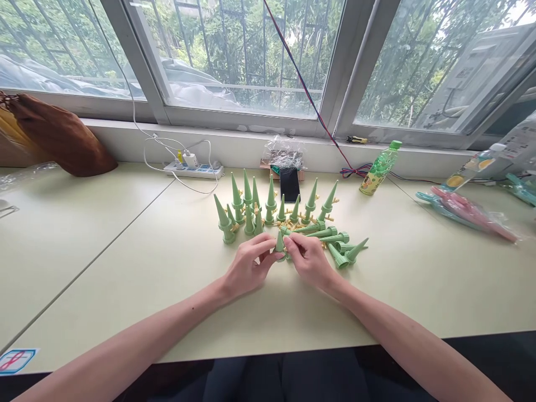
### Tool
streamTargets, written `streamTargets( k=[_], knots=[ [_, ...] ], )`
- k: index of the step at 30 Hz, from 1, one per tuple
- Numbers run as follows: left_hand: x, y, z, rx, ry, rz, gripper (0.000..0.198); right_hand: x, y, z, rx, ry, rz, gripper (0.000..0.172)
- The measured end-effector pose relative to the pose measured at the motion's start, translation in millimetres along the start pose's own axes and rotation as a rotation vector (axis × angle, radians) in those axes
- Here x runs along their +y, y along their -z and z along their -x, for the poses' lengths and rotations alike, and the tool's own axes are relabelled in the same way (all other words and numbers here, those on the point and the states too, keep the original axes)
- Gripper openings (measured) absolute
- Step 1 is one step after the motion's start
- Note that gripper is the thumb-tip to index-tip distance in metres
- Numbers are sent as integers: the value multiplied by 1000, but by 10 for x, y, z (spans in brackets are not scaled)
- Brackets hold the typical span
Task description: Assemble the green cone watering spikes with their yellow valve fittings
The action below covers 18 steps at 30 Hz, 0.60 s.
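My left hand (254,262) grips a green plastic spike (280,243) between thumb and fingers, its tip pointing up. Pinched close on the spike's right side is my right hand (309,258); whatever sits in its fingertips is hidden. Behind both hands, several green spikes (271,202) stand upright, some with small yellow valves (329,217) sticking out at the side. More yellow valves (293,224) lie in a loose heap among them. To the right of my right hand, several spikes (330,233) lie on their sides, near a tilted one (357,250).
A black phone (290,185) rests behind the spikes, by crumpled clear plastic (285,152). A power strip (195,169) with white cables is at the back left. A green-capped bottle (380,168) and bagged pink and teal items (469,212) occupy the right of the table (188,340).
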<state>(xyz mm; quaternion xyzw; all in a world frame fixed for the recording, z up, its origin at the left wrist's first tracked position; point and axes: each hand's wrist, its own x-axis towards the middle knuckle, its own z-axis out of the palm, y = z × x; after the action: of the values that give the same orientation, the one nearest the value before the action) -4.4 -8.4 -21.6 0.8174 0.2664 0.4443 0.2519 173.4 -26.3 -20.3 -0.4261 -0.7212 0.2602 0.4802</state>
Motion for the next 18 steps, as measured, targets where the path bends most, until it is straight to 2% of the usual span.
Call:
streamTargets(
  k=[3,7,14,18],
  knots=[
    [-25,10,13,-4,-154,-116,10,-7,-5,-4,-6,-27,-15,39],
    [-27,14,23,-16,-200,-152,8,-14,-11,-4,-13,-57,-36,39],
    [4,-19,11,-7,-42,-45,14,-16,-1,-13,-28,-66,-58,38],
    [50,-20,-9,-12,150,110,29,-8,9,-9,-26,-54,-51,39]
  ],
)
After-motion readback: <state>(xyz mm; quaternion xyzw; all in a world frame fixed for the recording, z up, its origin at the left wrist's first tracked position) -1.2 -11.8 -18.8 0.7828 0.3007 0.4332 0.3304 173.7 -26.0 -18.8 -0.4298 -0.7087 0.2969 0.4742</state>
